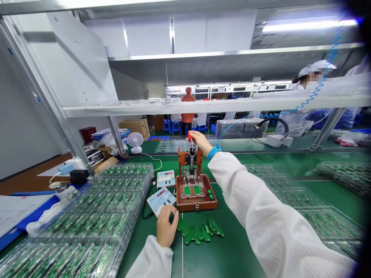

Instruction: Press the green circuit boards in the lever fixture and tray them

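My right hand (199, 141) is closed around the red knob (189, 135) of the toggle lever on a test fixture (191, 170). Under the fixture's clear plate lie two small green circuit boards (197, 189). My left hand (167, 226) rests on the bench with loosely curved fingers and the thumb apart, and nothing shows in it. Right beside its thumb is a spread of loose green circuit boards (199, 231). Just beyond its fingertips stand two white meter boxes with red digits, the nearer meter (161, 200) tilted toward the fixture.
Stacked clear trays of circuit boards (95, 204) fill the left side; more trays (313, 208) are at the right. A small white fan (135, 142) stands behind. A metal shelf (214, 105) crosses above, with a coiled blue hose (307, 100). Other people are farther back.
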### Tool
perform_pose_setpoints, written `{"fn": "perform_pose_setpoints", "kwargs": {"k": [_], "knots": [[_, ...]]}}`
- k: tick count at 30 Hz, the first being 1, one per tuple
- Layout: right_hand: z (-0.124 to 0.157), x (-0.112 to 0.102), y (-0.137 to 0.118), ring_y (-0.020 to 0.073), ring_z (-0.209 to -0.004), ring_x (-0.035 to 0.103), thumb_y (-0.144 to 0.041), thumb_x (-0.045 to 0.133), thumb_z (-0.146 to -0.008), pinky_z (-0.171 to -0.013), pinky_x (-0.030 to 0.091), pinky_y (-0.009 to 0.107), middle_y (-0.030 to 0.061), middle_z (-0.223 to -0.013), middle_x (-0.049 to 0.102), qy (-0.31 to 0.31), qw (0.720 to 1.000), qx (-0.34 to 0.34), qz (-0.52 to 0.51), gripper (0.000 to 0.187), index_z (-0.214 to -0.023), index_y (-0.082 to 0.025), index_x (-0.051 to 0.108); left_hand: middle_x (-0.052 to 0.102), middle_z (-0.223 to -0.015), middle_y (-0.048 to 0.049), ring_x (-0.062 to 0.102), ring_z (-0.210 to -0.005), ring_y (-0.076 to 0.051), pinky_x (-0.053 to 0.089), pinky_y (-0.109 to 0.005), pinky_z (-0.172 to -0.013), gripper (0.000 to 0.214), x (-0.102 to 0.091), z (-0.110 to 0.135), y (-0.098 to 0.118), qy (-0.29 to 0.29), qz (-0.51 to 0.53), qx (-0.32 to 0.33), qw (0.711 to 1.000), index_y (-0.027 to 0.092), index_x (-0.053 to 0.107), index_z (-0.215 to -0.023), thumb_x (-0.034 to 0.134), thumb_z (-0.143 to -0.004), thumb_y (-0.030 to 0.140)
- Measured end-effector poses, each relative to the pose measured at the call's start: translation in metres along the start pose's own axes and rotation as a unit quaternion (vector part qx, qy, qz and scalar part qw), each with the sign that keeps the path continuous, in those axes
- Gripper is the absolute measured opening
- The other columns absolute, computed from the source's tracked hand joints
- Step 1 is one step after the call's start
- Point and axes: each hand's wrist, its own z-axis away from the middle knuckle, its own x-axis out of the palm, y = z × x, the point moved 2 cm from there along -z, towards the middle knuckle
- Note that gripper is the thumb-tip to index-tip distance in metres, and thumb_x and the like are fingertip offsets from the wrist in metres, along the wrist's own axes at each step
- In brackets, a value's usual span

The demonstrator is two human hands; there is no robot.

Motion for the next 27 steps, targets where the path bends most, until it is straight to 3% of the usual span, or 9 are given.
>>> {"fn": "perform_pose_setpoints", "kwargs": {"k": [5, 11, 18, 27], "knots": [[0.038, -0.009, -0.031, 0.0197, -0.102, 0.07, -0.039, 0.049, -0.101, -0.093, 0.057, 0.036, 0.0093, -0.117, 0.073, 0.025, 0.993, -0.114, 0.02, 0.037, -0.132, -0.018, 0.055, 0.063, -0.082, -0.0001, 0.062, -0.081, -0.018, 0.049, -0.03, -0.076, 0.023, 0.003, -0.002, 0.0, -0.015, 0.015, -0.01, 1.0, 0.02, 0.05, -0.078, 0.055, -0.1, 0.025], [0.108, -0.014, -0.05, 0.0253, -0.116, 0.067, -0.031, 0.05, -0.101, -0.109, 0.051, 0.044, 0.0087, -0.124, 0.072, 0.03, 0.969, -0.212, 0.122, 0.034, -0.132, -0.023, 0.062, 0.064, -0.081, -0.0005, 0.062, -0.08, -0.018, 0.049, -0.03, -0.076, 0.025, 0.003, -0.003, 0.003, -0.038, 0.038, -0.018, 0.998, 0.02, 0.052, -0.077, 0.055, -0.1, 0.027], [0.143, -0.006, -0.036, 0.0257, -0.124, 0.068, -0.027, 0.046, -0.105, -0.112, 0.055, 0.046, 0.006, -0.13, 0.072, 0.035, 0.953, -0.246, 0.172, 0.032, -0.13, -0.027, 0.067, 0.064, -0.08, -0.002, 0.062, -0.079, -0.019, 0.05, -0.031, -0.074, 0.029, 0.005, -0.002, 0.003, -0.064, 0.05, -0.055, 0.995, 0.02, 0.054, -0.077, 0.053, -0.101, 0.036], [0.16, -0.003, -0.006, 0.0234, -0.126, 0.069, -0.022, 0.053, -0.105, -0.115, 0.056, 0.043, 0.0002, -0.131, 0.074, 0.059, 0.956, -0.262, 0.12, 0.028, -0.123, -0.029, 0.073, 0.065, -0.079, -0.0028, 0.064, -0.077, -0.019, 0.051, -0.03, -0.072, 0.031, 0.005, -0.001, 0.006, -0.064, 0.049, -0.082, 0.993, 0.02, 0.054, -0.076, 0.055, -0.101, 0.04]]}}
